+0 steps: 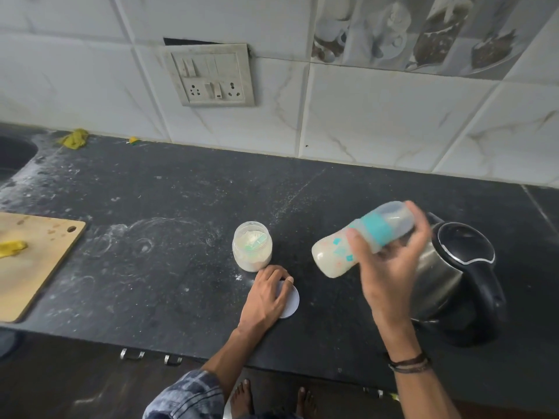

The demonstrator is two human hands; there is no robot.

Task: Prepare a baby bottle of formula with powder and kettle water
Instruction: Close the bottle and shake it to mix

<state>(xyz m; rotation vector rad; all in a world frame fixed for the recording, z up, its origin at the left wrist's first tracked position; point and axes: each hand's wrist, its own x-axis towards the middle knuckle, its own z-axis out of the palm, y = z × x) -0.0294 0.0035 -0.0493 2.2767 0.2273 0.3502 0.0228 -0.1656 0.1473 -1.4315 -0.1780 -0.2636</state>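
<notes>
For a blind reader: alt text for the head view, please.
Right hand holds a capped, tilted baby bottle of milky formula over the counter, beside a kettle. Left hand rests on a lid near an open powder jar.

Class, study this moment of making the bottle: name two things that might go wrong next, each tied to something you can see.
1. The right hand holds the bottle tilted, close beside the kettle; a swing might knock against it.
2. The powder jar stands open, its lid under the left hand; a bump or drip could spill or spoil the powder.
</notes>
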